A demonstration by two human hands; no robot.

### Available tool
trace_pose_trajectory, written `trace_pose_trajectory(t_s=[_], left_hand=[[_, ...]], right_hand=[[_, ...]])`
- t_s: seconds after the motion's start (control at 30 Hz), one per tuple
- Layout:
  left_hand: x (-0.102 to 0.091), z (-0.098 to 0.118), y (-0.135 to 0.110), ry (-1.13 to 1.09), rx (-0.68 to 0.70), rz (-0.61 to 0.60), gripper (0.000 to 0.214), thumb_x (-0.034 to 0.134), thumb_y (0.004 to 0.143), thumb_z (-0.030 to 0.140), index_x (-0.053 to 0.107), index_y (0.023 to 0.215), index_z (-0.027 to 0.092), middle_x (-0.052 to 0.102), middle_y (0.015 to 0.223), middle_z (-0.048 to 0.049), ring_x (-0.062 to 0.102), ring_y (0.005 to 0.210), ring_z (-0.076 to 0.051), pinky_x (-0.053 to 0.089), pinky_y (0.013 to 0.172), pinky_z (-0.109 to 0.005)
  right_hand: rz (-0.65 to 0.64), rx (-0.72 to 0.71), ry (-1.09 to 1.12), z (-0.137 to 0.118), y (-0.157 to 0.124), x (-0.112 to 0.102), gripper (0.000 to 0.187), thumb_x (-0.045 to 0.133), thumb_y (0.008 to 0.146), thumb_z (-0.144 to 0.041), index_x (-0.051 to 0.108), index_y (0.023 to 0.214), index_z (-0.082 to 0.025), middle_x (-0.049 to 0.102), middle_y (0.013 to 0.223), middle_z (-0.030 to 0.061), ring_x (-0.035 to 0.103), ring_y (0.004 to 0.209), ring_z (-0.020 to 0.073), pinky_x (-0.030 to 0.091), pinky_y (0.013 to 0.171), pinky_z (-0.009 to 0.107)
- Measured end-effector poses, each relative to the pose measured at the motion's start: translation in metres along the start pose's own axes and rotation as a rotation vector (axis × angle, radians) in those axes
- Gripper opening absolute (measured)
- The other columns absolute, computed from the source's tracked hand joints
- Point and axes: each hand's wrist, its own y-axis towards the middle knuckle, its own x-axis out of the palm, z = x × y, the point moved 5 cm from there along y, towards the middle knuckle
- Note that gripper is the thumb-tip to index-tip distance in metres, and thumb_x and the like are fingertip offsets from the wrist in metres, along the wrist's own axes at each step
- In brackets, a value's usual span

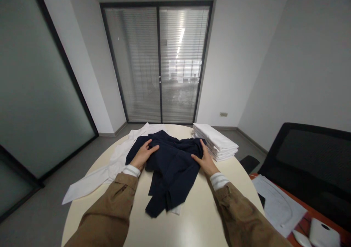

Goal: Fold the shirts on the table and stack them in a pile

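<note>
A crumpled dark navy garment (172, 166) is bunched up over the middle of the round table; its exact kind is hidden by the folds. My left hand (142, 155) grips its left side, thumb on top of the cloth. On the right side, my right hand (205, 160) holds the cloth between thumb and fingers. The garment's lower end hangs toward me, and a small white piece (177, 209) peeks out beneath it. To the left, partly under the navy cloth, a white shirt (117, 161) lies spread out, one sleeve reaching the table's edge.
A stack of folded white clothes (216, 141) stands at the table's (192, 225) back right. Right of the table are a black mesh chair (309, 166) and a reddish surface holding papers (276, 199), a white mouse (301, 238) and a white device (325, 234). Glass doors (159, 64) close the back.
</note>
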Motion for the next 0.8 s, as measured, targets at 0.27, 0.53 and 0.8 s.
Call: trace_pose_trajectory(t_s=[0.27,0.53,0.8], left_hand=[[0.008,0.001,-0.001,0.432,0.101,-0.036,0.082,0.08,0.063,0.009,0.052,0.141,0.01,0.053,0.143,-0.0182,0.049,0.135,-0.029,0.03,0.118,-0.038],[0.006,-0.005,0.005,0.128,0.043,0.111,0.067,0.07,0.08,0.013,0.047,0.143,0.013,0.047,0.149,-0.0152,0.049,0.136,-0.024,0.037,0.114,-0.036],[0.007,0.007,0.0,-0.056,0.059,0.134,0.076,0.053,0.08,0.009,0.034,0.152,0.018,0.052,0.146,-0.0106,0.061,0.123,-0.021,0.05,0.102,-0.031]], right_hand=[[0.149,-0.042,-0.509,-0.048,-0.01,-0.008,0.079,0.068,0.081,-0.043,0.036,0.15,-0.023,0.03,0.15,0.0202,0.042,0.135,0.0394,0.046,0.1,0.054],[-0.371,-0.443,-0.307,-0.109,-0.028,0.015,0.036,0.058,0.083,-0.026,0.062,0.118,-0.023,0.065,0.109,0.0061,0.06,0.075,0.0162,0.051,0.076,0.03],[-0.62,-0.408,-0.277,-0.094,-0.037,0.043,0.029,0.049,0.067,-0.009,0.071,0.081,-0.022,0.068,0.079,0.0028,0.061,0.084,0.0205,0.043,0.089,0.035]])
